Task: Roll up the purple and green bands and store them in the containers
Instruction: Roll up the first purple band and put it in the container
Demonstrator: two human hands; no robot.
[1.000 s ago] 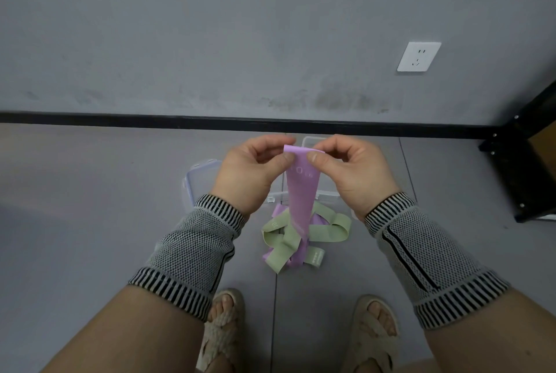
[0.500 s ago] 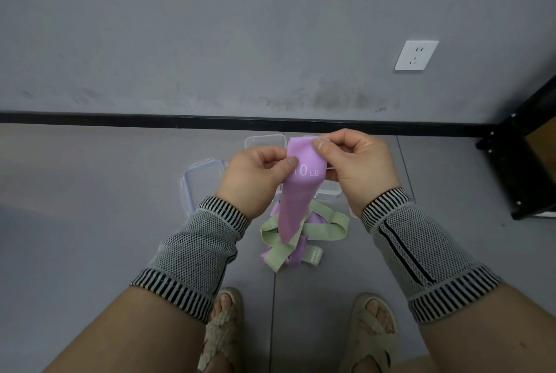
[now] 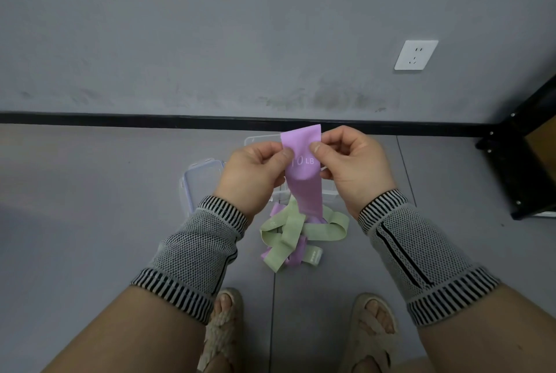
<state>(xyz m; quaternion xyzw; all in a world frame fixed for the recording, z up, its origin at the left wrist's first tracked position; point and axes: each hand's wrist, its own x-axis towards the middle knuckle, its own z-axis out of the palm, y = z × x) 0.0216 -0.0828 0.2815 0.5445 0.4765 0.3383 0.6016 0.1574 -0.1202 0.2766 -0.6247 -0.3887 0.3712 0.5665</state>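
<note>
Both arms reached forward, forearms angled inward so the hands met at the middle. The left hand [image 3: 255, 172] had its fingers curled, thumb pressed flat against the purple band [image 3: 302, 168] at its left edge. The right hand [image 3: 355, 166] mirrored it, thumb and forefinger pinching the band's right edge, the other fingers folded into the palm. Knitted grey sleeves with striped cuffs covered both wrists. Below, both feet in woven sandals stood apart.
</note>
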